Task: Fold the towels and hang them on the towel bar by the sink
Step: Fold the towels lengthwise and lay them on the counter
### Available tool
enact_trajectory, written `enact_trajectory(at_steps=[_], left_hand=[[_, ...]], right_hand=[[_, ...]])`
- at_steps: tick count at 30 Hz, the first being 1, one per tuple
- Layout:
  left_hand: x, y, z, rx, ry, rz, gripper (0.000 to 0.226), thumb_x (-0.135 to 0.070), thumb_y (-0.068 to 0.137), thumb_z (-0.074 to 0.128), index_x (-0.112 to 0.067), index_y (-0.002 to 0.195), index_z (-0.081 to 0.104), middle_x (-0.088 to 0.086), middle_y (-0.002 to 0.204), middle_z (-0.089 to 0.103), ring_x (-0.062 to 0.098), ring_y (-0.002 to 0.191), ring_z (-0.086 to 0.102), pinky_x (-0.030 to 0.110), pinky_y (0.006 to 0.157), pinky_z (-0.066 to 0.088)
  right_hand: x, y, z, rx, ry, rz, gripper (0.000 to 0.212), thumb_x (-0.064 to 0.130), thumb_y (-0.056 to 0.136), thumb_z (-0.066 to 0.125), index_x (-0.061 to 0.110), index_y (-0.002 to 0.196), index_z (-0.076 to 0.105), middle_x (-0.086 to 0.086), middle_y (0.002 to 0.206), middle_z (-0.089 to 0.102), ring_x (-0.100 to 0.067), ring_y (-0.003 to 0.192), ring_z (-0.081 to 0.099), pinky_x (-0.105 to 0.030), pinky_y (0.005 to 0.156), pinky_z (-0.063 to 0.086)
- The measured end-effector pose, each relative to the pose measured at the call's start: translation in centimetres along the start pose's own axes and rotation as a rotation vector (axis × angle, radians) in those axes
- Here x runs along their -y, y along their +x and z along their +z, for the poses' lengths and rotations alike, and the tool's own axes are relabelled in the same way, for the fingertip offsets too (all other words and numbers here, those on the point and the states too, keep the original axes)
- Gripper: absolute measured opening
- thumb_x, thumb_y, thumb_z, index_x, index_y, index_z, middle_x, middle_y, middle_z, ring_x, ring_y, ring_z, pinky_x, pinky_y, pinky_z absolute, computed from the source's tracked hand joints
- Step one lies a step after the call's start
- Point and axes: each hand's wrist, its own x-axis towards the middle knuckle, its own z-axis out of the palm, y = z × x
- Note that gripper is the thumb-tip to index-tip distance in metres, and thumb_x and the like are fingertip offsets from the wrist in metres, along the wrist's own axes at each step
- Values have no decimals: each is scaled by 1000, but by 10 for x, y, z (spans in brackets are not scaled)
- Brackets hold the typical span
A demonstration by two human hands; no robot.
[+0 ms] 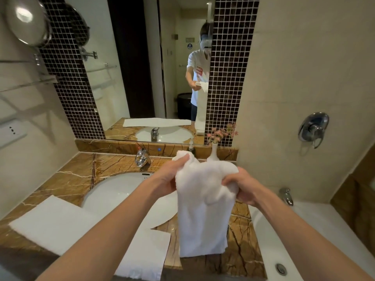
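Left grip (168,177) and right grip (241,187) clutch the hanging towel (203,220).

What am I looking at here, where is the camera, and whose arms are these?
There is no machine here. A person wears one wide-angle camera on the head, pointing forward and down, so the arms are their own. The left hand and right hand each grip the top of a white towel, which hangs down over the marble counter. A second towel lies flat along the counter's front, by the sink basin. Behind the basin are a tap and a white vase. The mirror reflects the same person. A bathtub sits to the right.
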Motion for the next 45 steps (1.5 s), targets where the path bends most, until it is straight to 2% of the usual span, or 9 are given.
enact_trajectory(at_steps=[4,7,12,17,26,28,31,34,45], left_hand=[[-11,-1,0,-48,63,184,28,-23,97,54,-7,118,62,11,105,72,26,95,68,43,88,53],[-21,-6,-3,-40,101,243,25,-22,99,49,-9,114,64,12,109,71,28,101,67,44,88,54],[-26,-10,-7,-7,79,288,29,-27,100,45,-9,108,67,10,104,73,23,95,70,32,73,58],[-30,-9,-7,-92,109,329,32,-29,102,41,-14,99,69,6,97,75,20,91,71,30,69,56],[-36,-11,2,-137,83,367,30,-27,101,43,-12,97,69,5,94,75,20,88,72,29,65,57],[-37,-11,3,-229,172,420,26,-28,99,47,-12,100,67,8,96,73,23,89,71,33,68,58],[-37,-12,5,-411,462,644,24,-26,96,53,-26,119,55,-15,97,59,1,83,57,14,66,47],[-33,-12,4,-364,720,806,33,-21,95,55,-30,126,49,-16,114,52,1,102,50,19,88,39],[-27,-11,1,-340,963,685,19,-30,85,69,-26,97,55,-7,106,59,12,101,52,21,80,37]], right_hand=[[10,0,1,11,101,30,43,23,63,75,9,103,70,-14,100,73,-29,85,71,-38,69,57],[21,5,2,-14,37,-25,35,34,86,63,10,110,68,-13,107,72,-28,93,69,-41,81,56],[38,6,16,-77,-88,-163,24,26,91,62,8,107,63,-8,92,73,-18,73,69,-28,57,54],[42,10,24,-341,-261,-367,19,35,88,65,16,89,62,-6,93,68,-22,81,62,-29,60,48],[57,-2,28,-248,-297,-487,22,10,87,67,30,79,74,4,92,72,-13,86,66,-24,68,53],[59,-2,29,-280,-286,-516,26,8,88,66,32,81,74,7,94,72,-10,88,66,-19,68,53],[59,0,29,-329,-320,-576,22,7,87,67,28,89,74,10,93,72,-2,85,66,-14,66,53],[56,3,31,-348,-337,-610,20,6,85,68,23,94,74,17,88,70,4,82,66,-10,67,52],[57,4,29,-299,-343,-621,24,5,82,71,27,89,74,14,89,71,1,81,67,-10,67,52]])
